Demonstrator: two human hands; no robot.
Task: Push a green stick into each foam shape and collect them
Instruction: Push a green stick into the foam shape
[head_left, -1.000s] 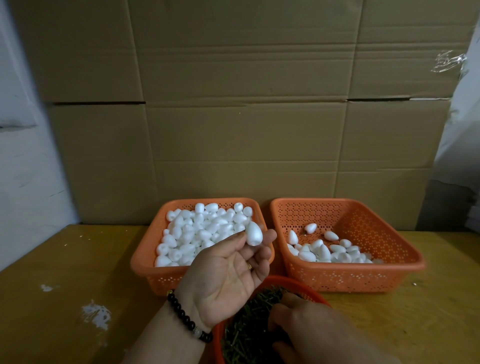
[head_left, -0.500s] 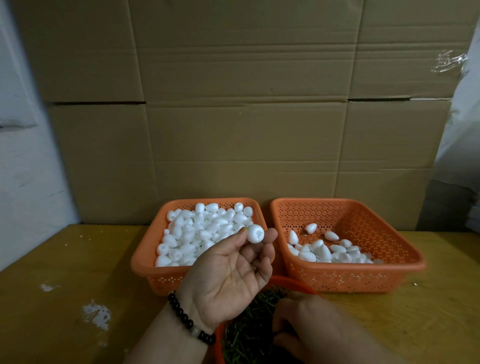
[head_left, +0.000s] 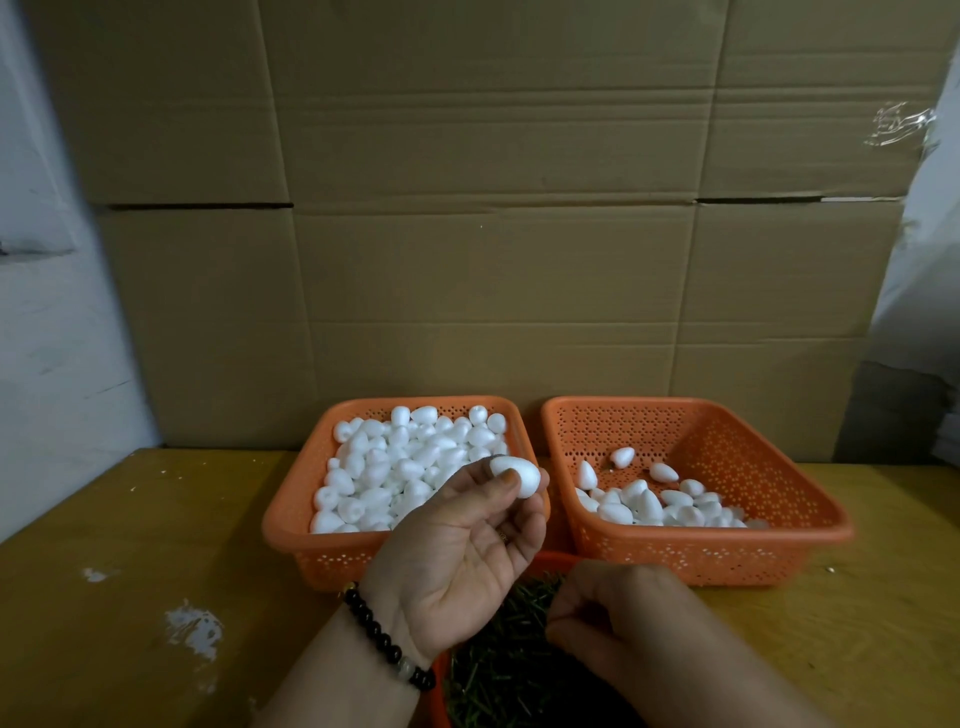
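The left hand (head_left: 457, 545) now pinches the foam shape (head_left: 515, 475) turned sideways — ready for piercing — while the right hand (head_left: 618, 618) still curls into the green sticks (head_left: 498, 660); its grip is hidden.

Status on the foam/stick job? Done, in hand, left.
Done, apparently: a small batch of foam shapes lies in the right basket; sticks in them can't be made out. In hand: the left hand pinches one foam shape, no stick visible in it; the right hand is down in the bowl of green sticks. Left: the left basket, heaped with foam shapes.
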